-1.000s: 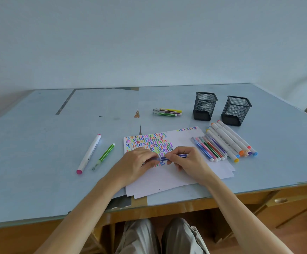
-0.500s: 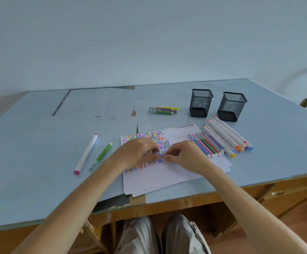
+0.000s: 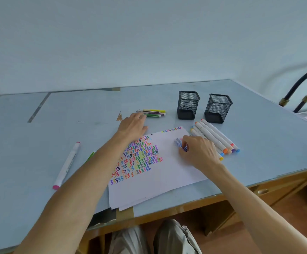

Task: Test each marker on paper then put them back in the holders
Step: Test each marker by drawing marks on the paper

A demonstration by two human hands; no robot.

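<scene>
White paper (image 3: 167, 173) covered with coloured squiggles lies near the desk's front edge. My right hand (image 3: 198, 153) pinches a thin purple marker (image 3: 181, 144) at the left end of a row of thin markers, which my hand mostly hides. My left hand (image 3: 132, 126) reaches open across the desk, its fingertips at the left end of a small bundle of thin markers (image 3: 154, 113). Thick white markers (image 3: 215, 137) lie in a row right of the paper. Two black mesh holders (image 3: 187, 105) (image 3: 217, 108) stand behind them, with nothing visible inside.
A thick pink-tipped marker (image 3: 66, 165) and a thin green marker (image 3: 90, 156) lie on the left of the blue desk (image 3: 39, 143). The desk's front edge runs just below the paper. A dark metal frame (image 3: 302, 88) rises at the far right.
Both hands were together on the purple marker over the paper. My right hand has carried it right to the marker row. My left hand has let go and reached toward the far bundle.
</scene>
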